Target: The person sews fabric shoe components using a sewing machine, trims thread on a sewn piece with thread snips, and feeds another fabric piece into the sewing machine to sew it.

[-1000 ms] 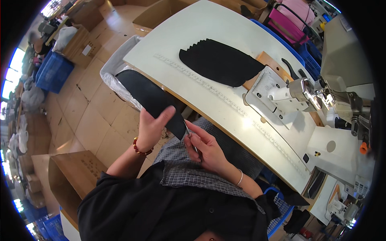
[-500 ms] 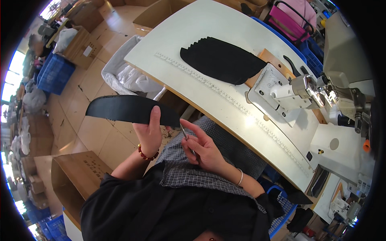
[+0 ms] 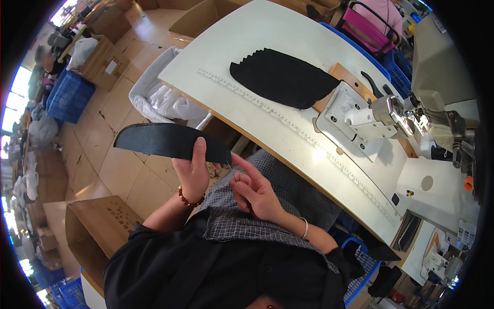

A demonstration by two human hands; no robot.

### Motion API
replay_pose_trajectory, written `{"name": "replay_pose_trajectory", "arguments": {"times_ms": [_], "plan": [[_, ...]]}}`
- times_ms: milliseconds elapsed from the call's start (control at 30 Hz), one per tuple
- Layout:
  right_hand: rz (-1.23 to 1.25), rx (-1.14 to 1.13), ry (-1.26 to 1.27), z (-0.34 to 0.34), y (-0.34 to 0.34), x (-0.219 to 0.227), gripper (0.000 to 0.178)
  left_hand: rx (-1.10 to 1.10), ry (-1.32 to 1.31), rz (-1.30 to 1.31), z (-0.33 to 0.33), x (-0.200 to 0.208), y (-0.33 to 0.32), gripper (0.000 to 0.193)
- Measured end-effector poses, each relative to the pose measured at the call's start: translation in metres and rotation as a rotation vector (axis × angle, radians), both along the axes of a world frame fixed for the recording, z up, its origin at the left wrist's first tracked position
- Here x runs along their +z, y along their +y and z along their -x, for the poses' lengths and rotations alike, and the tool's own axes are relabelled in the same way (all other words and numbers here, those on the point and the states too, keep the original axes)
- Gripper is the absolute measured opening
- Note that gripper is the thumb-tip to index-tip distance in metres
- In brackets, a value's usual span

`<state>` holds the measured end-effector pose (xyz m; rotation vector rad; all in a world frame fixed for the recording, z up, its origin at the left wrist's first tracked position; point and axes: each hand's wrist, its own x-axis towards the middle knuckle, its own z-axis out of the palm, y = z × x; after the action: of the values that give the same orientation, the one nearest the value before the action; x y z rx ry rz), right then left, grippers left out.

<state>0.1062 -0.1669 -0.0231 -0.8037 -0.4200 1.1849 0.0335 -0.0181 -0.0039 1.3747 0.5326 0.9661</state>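
My left hand (image 3: 192, 167) grips a black curved panel (image 3: 159, 140), thumb on top and the other fingers mostly hidden beneath. The panel looks like fabric or thin leather, with stitching along its arched edge. At the panel's right end is my right hand (image 3: 253, 190), index finger stretched to the corner and the other fingers curled. A slim metal tool is in that hand; only a thin glint shows now near the panel's corner, and its kind is unclear. On the white table lies a stack of black panels (image 3: 283, 78) with jagged, stepped edges.
A sewing machine (image 3: 381, 118) stands on the right of the white table (image 3: 206, 51), which has a ruler strip (image 3: 267, 110) along its front. Black-handled snips (image 3: 371, 84) lie behind the machine. A white-lined bin (image 3: 149, 87) and a cardboard box (image 3: 100, 221) stand left.
The metal tool, plainly visible between my right fingers before, is now mostly hidden. The black panel has shifted slightly right and tilted. My right hand stays beside the panel's corner.
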Motion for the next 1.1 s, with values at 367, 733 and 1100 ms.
{"name": "replay_pose_trajectory", "arguments": {"times_ms": [367,733,1100], "plan": [[0.075,-0.107,0.08,-0.002,0.001,0.003,0.05,-0.148,0.014,0.088,0.01,-0.003,0.008,0.01],[0.107,-0.022,0.144,-0.004,0.0,-0.004,0.05,-0.241,0.278,0.246,0.013,-0.001,0.017,0.018],[0.138,-0.024,0.084,-0.003,0.003,-0.007,0.049,-0.163,0.232,0.198,0.011,-0.011,0.01,0.017]]}}
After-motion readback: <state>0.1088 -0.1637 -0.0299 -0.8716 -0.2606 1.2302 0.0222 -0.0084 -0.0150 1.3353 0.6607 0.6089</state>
